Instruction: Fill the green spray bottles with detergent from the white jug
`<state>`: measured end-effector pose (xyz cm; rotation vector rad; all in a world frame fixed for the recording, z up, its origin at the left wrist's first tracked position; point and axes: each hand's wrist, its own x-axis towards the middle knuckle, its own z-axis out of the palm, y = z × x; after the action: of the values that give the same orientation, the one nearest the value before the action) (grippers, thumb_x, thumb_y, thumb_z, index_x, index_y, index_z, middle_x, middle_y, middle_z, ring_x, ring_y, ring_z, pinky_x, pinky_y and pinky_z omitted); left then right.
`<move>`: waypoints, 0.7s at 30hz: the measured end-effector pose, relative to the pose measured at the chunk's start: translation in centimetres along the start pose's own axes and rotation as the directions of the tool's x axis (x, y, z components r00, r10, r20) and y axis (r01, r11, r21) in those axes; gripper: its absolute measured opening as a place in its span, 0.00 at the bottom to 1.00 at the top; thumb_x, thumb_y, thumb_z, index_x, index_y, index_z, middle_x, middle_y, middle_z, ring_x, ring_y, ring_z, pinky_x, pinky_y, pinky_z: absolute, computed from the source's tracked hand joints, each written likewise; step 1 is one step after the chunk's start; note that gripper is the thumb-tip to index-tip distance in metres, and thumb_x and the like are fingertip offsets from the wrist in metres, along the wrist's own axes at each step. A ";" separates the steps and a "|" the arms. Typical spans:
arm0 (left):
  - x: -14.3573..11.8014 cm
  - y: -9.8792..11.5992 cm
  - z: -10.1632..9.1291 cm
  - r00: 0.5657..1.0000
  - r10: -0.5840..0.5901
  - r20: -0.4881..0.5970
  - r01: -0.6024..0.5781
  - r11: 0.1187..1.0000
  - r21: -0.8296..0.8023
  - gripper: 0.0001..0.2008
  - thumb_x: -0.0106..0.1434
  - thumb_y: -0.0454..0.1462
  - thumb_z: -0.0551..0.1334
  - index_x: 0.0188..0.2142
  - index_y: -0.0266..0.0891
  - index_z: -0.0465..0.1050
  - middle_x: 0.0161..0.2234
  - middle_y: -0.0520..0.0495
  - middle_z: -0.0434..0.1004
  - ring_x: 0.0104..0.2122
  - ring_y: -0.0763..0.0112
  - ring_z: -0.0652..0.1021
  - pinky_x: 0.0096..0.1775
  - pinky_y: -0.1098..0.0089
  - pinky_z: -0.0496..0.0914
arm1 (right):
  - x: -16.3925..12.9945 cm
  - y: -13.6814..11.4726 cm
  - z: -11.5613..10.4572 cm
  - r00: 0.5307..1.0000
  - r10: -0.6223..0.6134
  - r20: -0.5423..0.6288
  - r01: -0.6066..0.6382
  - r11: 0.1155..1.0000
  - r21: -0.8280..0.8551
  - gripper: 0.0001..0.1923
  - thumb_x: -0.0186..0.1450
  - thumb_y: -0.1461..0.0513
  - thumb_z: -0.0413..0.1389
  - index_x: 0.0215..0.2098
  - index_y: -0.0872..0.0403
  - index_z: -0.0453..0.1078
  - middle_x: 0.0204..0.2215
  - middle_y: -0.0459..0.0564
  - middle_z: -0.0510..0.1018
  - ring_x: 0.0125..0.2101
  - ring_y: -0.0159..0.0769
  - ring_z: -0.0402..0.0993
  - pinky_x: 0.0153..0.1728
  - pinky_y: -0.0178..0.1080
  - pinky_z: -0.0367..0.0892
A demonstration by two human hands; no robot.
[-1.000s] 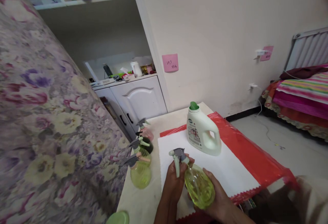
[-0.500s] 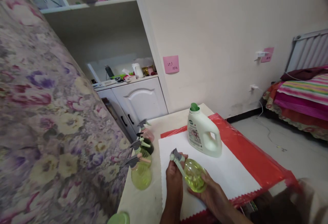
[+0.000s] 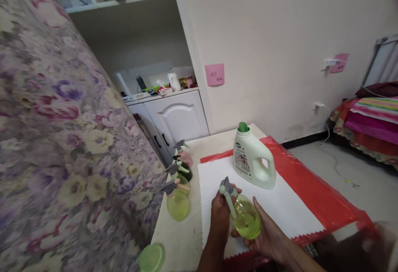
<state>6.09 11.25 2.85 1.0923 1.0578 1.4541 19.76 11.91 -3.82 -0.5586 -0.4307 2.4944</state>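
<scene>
A yellow-green, see-through spray bottle (image 3: 247,219) with a grey and pale green trigger head is held tilted above the white sheet. My left hand (image 3: 221,212) is closed around its neck, just under the trigger head. Against the round body lies my right hand (image 3: 264,234), cupping it from the right and below, fingers partly hidden behind it. Beyond both hands stands a large pale green detergent jug (image 3: 253,160) with a green spout and no cap on. Along the table's left side stand several other spray bottles, the nearest a yellow-green one (image 3: 178,205).
A round green lid or tub (image 3: 151,257) sits at the near left table edge. Red plastic (image 3: 307,193) lies under the white sheet (image 3: 292,210). A floral curtain (image 3: 77,139) hangs close on the left. A white cabinet (image 3: 177,122) and a wall stand behind.
The whole view has shifted, so the table and jug appear further right. The spray bottle remains between both hands; my right hand's thumb has lifted away from its side.
</scene>
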 end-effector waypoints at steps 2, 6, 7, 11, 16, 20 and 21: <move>0.0 -0.1 -0.1 0.998 0.035 -0.044 -0.035 0.999 0.003 0.14 0.58 0.44 0.65 0.41 0.39 0.74 0.40 0.45 0.78 0.35 0.65 0.77 0.37 0.67 0.70 | -0.3 -0.1 0.2 0.994 -0.102 0.028 0.102 0.995 -0.009 0.30 0.65 0.42 0.48 0.51 0.57 0.67 0.33 0.57 0.83 0.21 0.38 0.80 0.22 0.35 0.72; 0.3 -0.7 -0.5 0.988 0.120 -0.096 -0.119 0.993 0.011 0.12 0.61 0.42 0.63 0.42 0.40 0.73 0.42 0.45 0.78 0.41 0.64 0.77 0.44 0.66 0.69 | 0.0 0.2 0.2 0.973 -0.228 0.018 0.228 0.974 -0.012 0.21 0.65 0.51 0.54 0.52 0.54 0.66 0.32 0.53 0.83 0.21 0.36 0.80 0.22 0.34 0.72; 0.4 -0.9 -0.6 0.988 0.123 -0.090 -0.122 0.992 0.015 0.12 0.61 0.42 0.63 0.42 0.40 0.74 0.42 0.45 0.78 0.41 0.64 0.77 0.44 0.67 0.69 | 0.2 0.2 0.2 0.972 -0.235 0.005 0.235 0.972 -0.004 0.21 0.66 0.51 0.54 0.51 0.54 0.66 0.31 0.52 0.83 0.18 0.34 0.78 0.19 0.33 0.71; 0.7 -1.3 -1.0 0.996 0.073 -0.042 -0.073 0.997 0.003 0.14 0.59 0.43 0.65 0.43 0.39 0.74 0.42 0.44 0.79 0.39 0.64 0.77 0.42 0.67 0.69 | 0.7 0.2 0.0 0.982 -0.182 -0.050 0.185 0.981 0.061 0.21 0.67 0.49 0.51 0.49 0.56 0.69 0.26 0.51 0.83 0.15 0.31 0.75 0.14 0.29 0.67; 0.7 -1.0 -0.8 0.999 0.038 0.000 -0.038 0.999 0.003 0.14 0.57 0.42 0.66 0.41 0.40 0.74 0.42 0.44 0.79 0.39 0.63 0.78 0.40 0.67 0.70 | 0.7 0.1 -0.5 0.998 -0.053 -0.027 0.054 0.997 0.060 0.28 0.65 0.42 0.49 0.40 0.58 0.72 0.25 0.55 0.83 0.11 0.29 0.71 0.10 0.26 0.60; 0.7 -0.6 -0.6 0.999 0.010 -0.030 -0.010 1.000 -0.016 0.17 0.56 0.43 0.68 0.44 0.40 0.74 0.43 0.42 0.80 0.42 0.60 0.78 0.43 0.66 0.70 | 0.6 -0.1 -0.5 1.000 -0.021 0.002 0.020 0.998 0.062 0.30 0.64 0.40 0.47 0.37 0.58 0.72 0.25 0.57 0.84 0.09 0.27 0.69 0.09 0.25 0.57; 0.7 -0.6 -0.5 1.000 -0.009 -0.022 0.008 1.000 -0.017 0.19 0.56 0.44 0.67 0.46 0.40 0.74 0.44 0.41 0.80 0.43 0.59 0.78 0.43 0.65 0.70 | 0.5 -0.2 -0.4 1.000 -0.013 0.007 0.012 0.997 0.075 0.30 0.64 0.40 0.47 0.36 0.58 0.72 0.25 0.58 0.84 0.09 0.26 0.68 0.09 0.25 0.57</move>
<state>5.63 11.94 2.26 1.0607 1.0623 1.4690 19.61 12.43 -4.26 -0.5161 -0.3411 2.4898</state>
